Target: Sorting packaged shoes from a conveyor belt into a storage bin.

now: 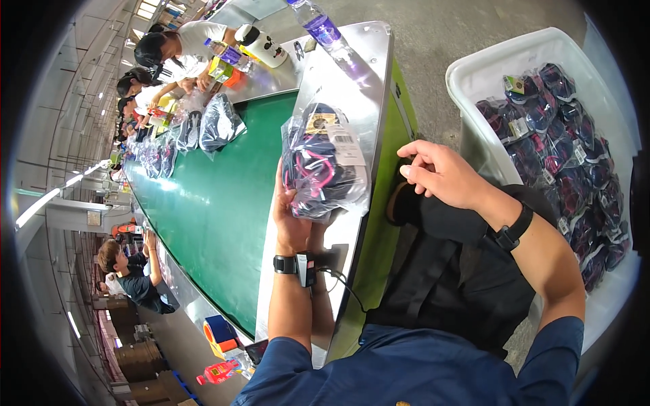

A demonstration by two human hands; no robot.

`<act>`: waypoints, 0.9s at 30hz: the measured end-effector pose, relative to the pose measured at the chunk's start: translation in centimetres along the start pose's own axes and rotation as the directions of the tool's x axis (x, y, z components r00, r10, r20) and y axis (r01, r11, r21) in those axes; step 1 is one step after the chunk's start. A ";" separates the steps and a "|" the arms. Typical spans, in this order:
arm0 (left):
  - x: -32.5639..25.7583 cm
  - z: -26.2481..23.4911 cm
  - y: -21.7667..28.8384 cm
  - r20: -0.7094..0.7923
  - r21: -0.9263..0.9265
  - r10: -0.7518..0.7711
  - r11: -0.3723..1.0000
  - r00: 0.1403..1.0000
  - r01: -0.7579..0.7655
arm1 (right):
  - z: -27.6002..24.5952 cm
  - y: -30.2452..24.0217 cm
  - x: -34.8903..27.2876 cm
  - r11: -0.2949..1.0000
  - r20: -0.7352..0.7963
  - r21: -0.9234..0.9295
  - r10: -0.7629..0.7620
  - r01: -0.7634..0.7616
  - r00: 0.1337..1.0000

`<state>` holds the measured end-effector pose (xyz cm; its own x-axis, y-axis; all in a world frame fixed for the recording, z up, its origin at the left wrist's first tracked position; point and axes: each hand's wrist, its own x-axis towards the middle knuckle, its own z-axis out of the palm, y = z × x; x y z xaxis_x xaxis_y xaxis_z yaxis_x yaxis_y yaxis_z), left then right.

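Observation:
My left hand (288, 210) grips a clear plastic bag from its near left side, with the thumb over the film. Inside is what looks like a pair of navy sandals (318, 169) with pink cords; a tan-and-black label and a white barcode tag show at the top. The bag is over the metal edge of the table. To the right, above my lap, hangs my right hand (433, 172), its fingers loosely bent and apart, holding nothing I can see. Black bands circle both wrists, and a small device with a cable sits at the left one.
A white tub (467, 88) of similar bagged pairs stands at my right. A green conveyor belt (223, 183) runs away leftward. Bottles (318, 27) stand at the table's far end. Co-workers (179, 51) handle bagged goods along the belt. An orange-and-blue tape dispenser (222, 331) lies near left.

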<state>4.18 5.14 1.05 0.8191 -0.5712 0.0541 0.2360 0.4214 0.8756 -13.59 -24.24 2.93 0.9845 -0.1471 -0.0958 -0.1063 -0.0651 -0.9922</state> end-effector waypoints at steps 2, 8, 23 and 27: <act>0.0 1.9 0.2 0.025 0.017 -0.008 1.000 1.000 0.007 | -0.3 0.2 0.0 1.000 -0.009 0.000 -0.014 0.014 1.000; -0.6 -0.6 0.4 -0.013 0.061 -0.085 0.994 0.996 0.086 | -0.6 -0.3 0.7 0.999 -0.073 0.049 -0.005 0.009 0.997; -4.1 8.5 -0.5 0.359 0.179 -0.475 0.880 0.803 0.440 | -2.5 -2.5 -3.7 0.989 0.373 0.026 0.125 -0.145 0.919; -4.5 9.2 -1.1 0.282 0.069 -0.296 0.955 0.913 0.288 | -3.9 -2.8 -6.8 0.978 0.245 0.171 0.079 -0.123 0.966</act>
<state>-4.58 0.73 4.31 0.5302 -0.8446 -0.0746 0.4254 0.1888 0.8851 -20.53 -26.89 6.71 0.9772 0.0942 -0.1900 -0.2009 0.1235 -0.9718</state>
